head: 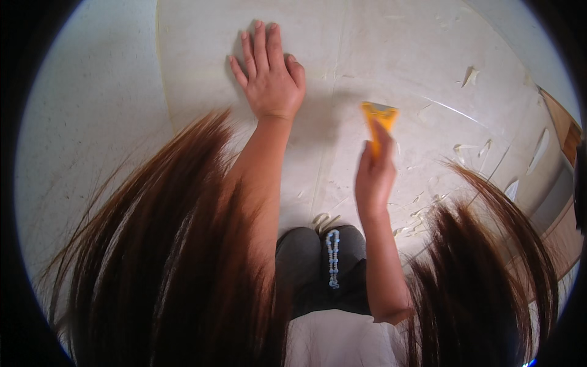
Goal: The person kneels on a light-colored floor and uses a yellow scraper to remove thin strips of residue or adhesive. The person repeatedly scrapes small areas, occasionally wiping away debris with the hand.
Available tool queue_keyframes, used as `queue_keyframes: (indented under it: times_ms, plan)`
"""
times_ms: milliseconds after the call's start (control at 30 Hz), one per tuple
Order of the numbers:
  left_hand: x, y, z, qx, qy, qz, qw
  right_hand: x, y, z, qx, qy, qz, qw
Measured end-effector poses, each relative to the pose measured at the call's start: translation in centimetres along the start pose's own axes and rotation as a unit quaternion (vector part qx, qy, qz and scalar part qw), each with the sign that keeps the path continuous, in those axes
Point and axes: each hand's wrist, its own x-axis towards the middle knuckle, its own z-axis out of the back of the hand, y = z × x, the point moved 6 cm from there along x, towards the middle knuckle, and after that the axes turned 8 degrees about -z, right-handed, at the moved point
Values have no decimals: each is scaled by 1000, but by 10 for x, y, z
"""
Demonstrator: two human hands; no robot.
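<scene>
My left hand lies palm down on the pale floor, its fingers spread and holding nothing. To its right, my right hand grips the handle of a yellow scraper. The scraper's metal blade points away from me; both it and the hand are slightly blurred, and whether the blade touches the floor I cannot tell. Curled pale scraps are scattered to the right of my right wrist. More thin strips lie just in front of my knees.
A seam line runs across the floor between my hands. Larger pale pieces and a scrap lie farther right, near a brown wooden edge. A blue and white bead string hangs over my dark-clothed legs. Long hair partly hides both sides.
</scene>
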Motion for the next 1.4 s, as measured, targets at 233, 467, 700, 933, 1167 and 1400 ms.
queue_keyframes:
  times_ms: [233, 467, 700, 933, 1167, 1400]
  plan:
    - [5, -8, 1, -6, 7, -3, 1000, 78, -97, 78, -223, -324, 27, 919]
    - [-1, -6, 1, 30, 18, -33, 999, 86, -116, 62, -227, -361, 5, 904]
    - [-109, -147, -15, -99, 161, -255, 948, 88, -116, 67, -239, -349, -12, 906]
    - [-97, -108, -9, -94, 142, -300, 939, 89, -128, 69, -230, -362, 0, 903]
    - [-57, -82, -12, 41, 129, -148, 980, 86, -121, 59, -216, -347, -4, 913]
    - [-158, -69, -7, -58, 89, -203, 973, 87, -119, 57, -216, -350, 7, 911]
